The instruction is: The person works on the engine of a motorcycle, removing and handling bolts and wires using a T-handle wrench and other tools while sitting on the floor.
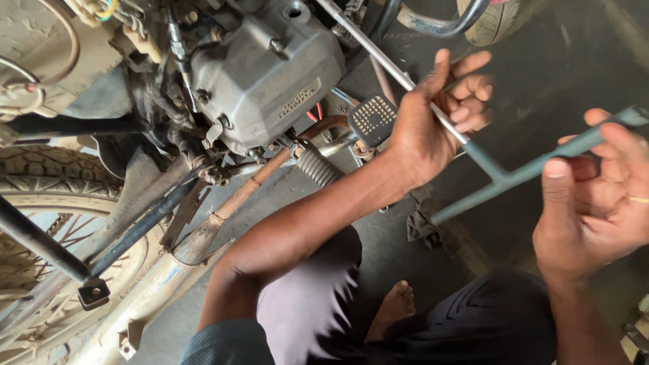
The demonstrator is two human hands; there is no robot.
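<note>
T-handle wrench (500,177), tip hidden behind engine (267,74), gripped by both hands: left (433,125), right (595,203).

No packages, signs or screens were to be seen. No label could be made out on anything in the head view.

Dusty grey concrete floor (554,74) (daylit), with a dark rag (422,230) on it.

Two hands (433,122), one T-handle wrench (503,177), one engine (263,74).
</note>
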